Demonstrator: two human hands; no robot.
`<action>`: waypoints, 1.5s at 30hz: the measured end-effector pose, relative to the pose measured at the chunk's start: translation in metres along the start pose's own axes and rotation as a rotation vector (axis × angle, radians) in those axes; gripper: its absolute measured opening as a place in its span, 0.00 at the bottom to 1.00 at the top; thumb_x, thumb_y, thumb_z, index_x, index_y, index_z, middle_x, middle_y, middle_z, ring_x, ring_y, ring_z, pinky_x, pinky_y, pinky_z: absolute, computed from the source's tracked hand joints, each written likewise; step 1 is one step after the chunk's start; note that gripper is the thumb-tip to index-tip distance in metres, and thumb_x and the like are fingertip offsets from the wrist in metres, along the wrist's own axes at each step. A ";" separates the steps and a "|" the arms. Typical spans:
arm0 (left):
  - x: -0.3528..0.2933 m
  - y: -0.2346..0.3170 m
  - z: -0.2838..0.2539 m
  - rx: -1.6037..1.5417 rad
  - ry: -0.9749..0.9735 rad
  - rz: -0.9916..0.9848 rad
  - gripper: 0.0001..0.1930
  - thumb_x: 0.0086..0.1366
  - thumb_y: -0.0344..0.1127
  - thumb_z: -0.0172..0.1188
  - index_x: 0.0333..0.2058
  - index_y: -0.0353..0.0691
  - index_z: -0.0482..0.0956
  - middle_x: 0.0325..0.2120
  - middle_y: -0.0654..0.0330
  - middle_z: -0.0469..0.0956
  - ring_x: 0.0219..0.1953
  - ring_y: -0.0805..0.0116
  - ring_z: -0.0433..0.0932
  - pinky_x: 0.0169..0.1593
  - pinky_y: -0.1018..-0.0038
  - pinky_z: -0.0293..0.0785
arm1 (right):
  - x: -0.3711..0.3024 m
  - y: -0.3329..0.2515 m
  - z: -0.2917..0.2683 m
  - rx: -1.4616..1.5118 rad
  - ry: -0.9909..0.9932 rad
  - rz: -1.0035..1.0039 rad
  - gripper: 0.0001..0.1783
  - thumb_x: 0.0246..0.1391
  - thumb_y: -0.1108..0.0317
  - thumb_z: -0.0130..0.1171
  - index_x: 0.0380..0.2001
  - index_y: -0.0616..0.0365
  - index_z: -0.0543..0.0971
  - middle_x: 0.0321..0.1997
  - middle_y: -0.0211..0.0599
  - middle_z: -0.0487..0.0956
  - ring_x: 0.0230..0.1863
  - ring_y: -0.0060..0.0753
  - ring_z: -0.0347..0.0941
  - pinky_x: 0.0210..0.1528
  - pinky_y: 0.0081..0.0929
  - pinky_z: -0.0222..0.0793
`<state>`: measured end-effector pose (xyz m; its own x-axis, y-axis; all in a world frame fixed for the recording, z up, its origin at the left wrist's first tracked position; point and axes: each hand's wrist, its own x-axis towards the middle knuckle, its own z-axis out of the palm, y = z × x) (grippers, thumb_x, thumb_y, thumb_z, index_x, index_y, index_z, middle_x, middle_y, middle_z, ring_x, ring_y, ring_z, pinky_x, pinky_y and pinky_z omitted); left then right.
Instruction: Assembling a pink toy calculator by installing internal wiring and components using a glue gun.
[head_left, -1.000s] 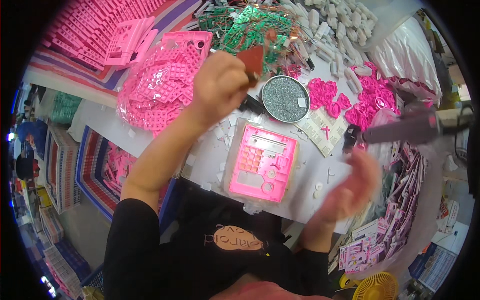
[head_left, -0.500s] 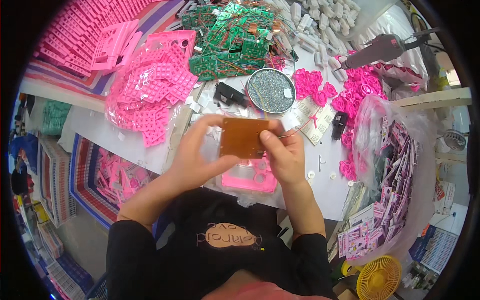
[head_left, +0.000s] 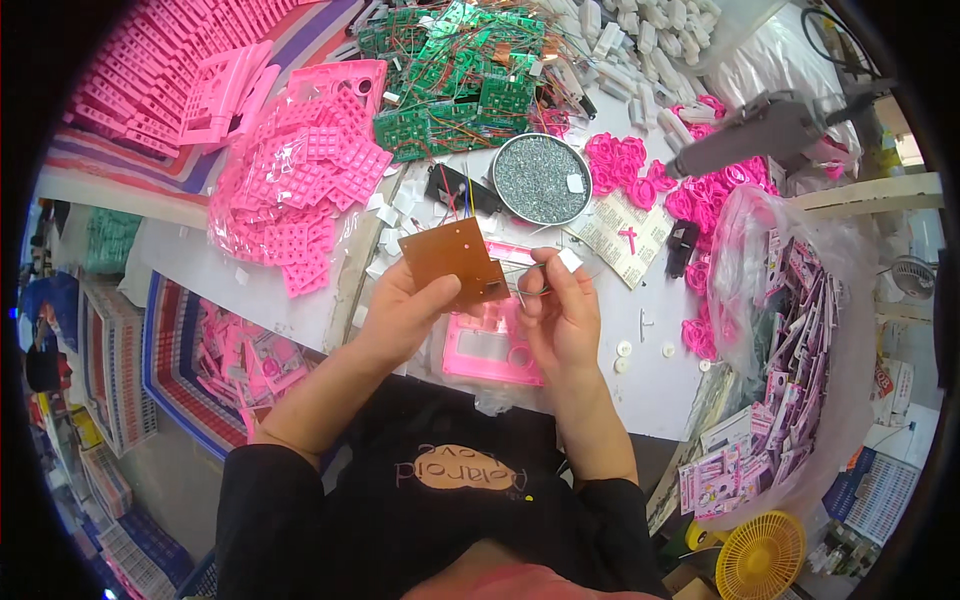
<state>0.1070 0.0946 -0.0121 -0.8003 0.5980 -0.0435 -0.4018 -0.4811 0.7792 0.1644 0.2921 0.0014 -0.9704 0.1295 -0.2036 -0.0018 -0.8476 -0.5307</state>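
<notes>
A brown circuit board [head_left: 452, 258] is gripped at its lower left corner by my left hand [head_left: 398, 312], the thumb lying over its face. Thin wires run from the board, red and yellow ones rising past its upper edge. My right hand [head_left: 563, 312] is closed beside the board's right edge, pinching thin wires [head_left: 528, 285]. A small white piece [head_left: 570, 259] shows at its fingertips. Below both hands a pink plastic casing [head_left: 485, 348] with a rectangular window and round openings rests on the table, partly hidden by the right fingers.
Behind the hands stands a round tin of small screws [head_left: 543, 180] beside a black box-shaped part [head_left: 462, 190]. Green circuit boards [head_left: 450, 80] pile up farther back. Pink keypads [head_left: 320, 170] lie at left; an electric screwdriver [head_left: 745, 135] hangs at right above pink rings [head_left: 620, 165].
My left hand has lowered and tilted the board to the left. My right hand has let go of the board's edge and now pinches its wires. The screwdriver has swung slightly.
</notes>
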 end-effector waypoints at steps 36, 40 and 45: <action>-0.006 0.011 -0.005 0.107 -0.174 -0.041 0.25 0.73 0.46 0.54 0.61 0.35 0.67 0.44 0.53 0.79 0.33 0.72 0.76 0.26 0.78 0.67 | -0.012 -0.017 0.001 -0.048 -0.129 0.162 0.32 0.63 0.71 0.55 0.69 0.62 0.62 0.21 0.34 0.75 0.15 0.14 0.60 0.16 0.14 0.51; -0.006 0.009 0.000 0.213 -0.261 -0.036 0.21 0.76 0.44 0.52 0.60 0.37 0.72 0.42 0.60 0.80 0.32 0.79 0.72 0.31 0.80 0.67 | -0.022 -0.033 0.016 -0.536 -0.254 0.081 0.17 0.65 0.71 0.57 0.55 0.66 0.75 0.22 0.31 0.77 0.20 0.13 0.67 0.20 0.14 0.59; -0.006 0.024 0.003 0.467 -0.282 -0.116 0.18 0.74 0.38 0.54 0.57 0.33 0.75 0.41 0.60 0.81 0.34 0.80 0.74 0.36 0.79 0.70 | -0.034 -0.038 0.017 -0.805 -0.177 -0.039 0.09 0.65 0.71 0.59 0.32 0.66 0.80 0.24 0.29 0.78 0.22 0.13 0.70 0.24 0.15 0.64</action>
<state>0.1035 0.0819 0.0087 -0.5867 0.8094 -0.0262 -0.1887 -0.1052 0.9764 0.1930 0.3112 0.0422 -0.9971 0.0115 -0.0758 0.0718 -0.2074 -0.9756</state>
